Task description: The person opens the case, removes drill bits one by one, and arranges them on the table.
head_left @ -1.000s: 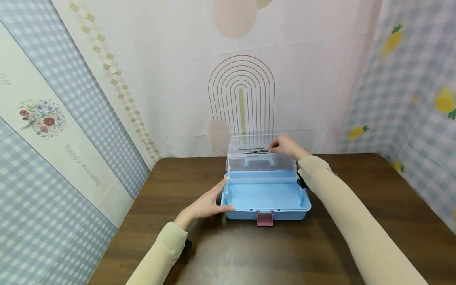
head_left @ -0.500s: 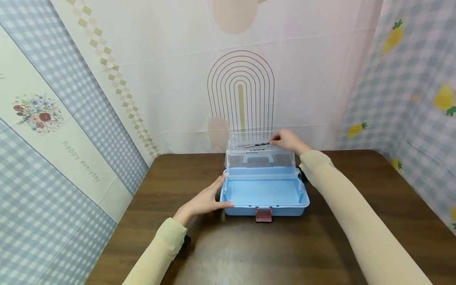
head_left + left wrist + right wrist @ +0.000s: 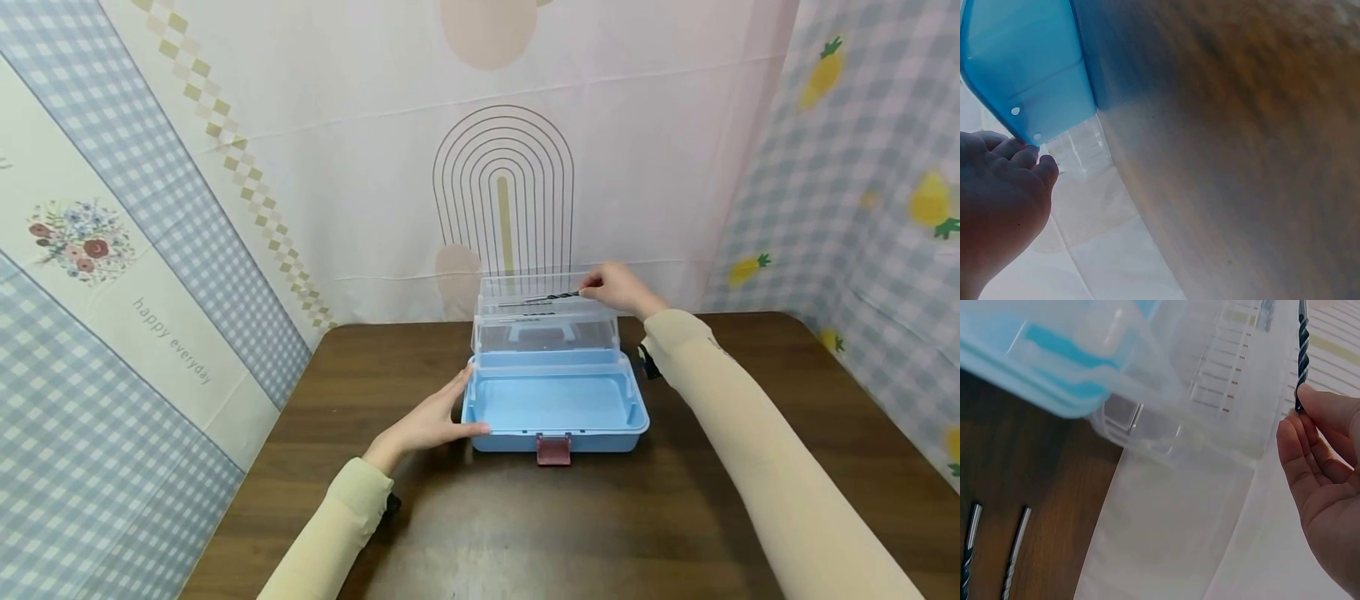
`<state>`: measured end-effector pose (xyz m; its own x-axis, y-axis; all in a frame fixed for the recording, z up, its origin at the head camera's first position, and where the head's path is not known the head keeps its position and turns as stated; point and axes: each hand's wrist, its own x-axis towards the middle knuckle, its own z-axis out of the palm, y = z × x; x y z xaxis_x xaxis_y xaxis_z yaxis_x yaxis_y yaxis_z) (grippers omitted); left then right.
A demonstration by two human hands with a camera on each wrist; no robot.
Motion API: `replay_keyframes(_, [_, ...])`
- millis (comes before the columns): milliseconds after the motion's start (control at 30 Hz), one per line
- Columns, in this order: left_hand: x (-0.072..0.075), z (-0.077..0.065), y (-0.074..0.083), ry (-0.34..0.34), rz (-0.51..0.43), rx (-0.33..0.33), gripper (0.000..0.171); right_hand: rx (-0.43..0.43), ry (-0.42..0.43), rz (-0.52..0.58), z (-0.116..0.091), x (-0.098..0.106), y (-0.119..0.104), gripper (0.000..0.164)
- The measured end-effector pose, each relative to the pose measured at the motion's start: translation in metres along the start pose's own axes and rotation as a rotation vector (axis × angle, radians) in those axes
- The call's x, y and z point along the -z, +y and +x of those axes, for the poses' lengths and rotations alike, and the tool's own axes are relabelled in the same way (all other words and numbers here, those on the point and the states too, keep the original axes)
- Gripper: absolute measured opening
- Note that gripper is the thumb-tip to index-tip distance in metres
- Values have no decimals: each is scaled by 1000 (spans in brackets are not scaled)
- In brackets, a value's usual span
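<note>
A light-blue plastic toolbox (image 3: 555,444) stands unfolded on the table, its clear trays (image 3: 498,337) raised in tiers at the back. My left hand (image 3: 429,425) is spread against the box's left side, thumb along the front rim and fingers straight toward the back corner. Over the top tray, my right hand (image 3: 618,289) pinches one end of a dark twist drill bit (image 3: 558,296) between thumb and fingertips. The right wrist view shows that drill bit (image 3: 1303,353) tilted, its far end running out of frame. Thin dark bits show in the trays below it.
Two more drill bits, one dark (image 3: 972,540) and one silvery (image 3: 1017,544), lie on the wooden table (image 3: 480,533), seen in the right wrist view. A reddish latch (image 3: 553,451) hangs down the box's front. Patterned cloth (image 3: 375,167) hangs close behind the table.
My right hand has risen and shifted right with the drill bit, which now tilts above the top tray. The left hand stays at the box's side.
</note>
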<state>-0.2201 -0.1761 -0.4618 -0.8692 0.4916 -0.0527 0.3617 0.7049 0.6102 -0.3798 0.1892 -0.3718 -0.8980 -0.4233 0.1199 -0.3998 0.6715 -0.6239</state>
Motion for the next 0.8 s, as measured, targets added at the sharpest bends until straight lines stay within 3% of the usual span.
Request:
replay_keyframes(567, [-1, 6, -3, -5, 3, 21, 112, 22, 60, -43, -18, 28, 24, 21])
replay_keyframes(800, [0, 6, -3, -8, 9, 18, 112, -6, 59, -58, -28, 35, 36, 21])
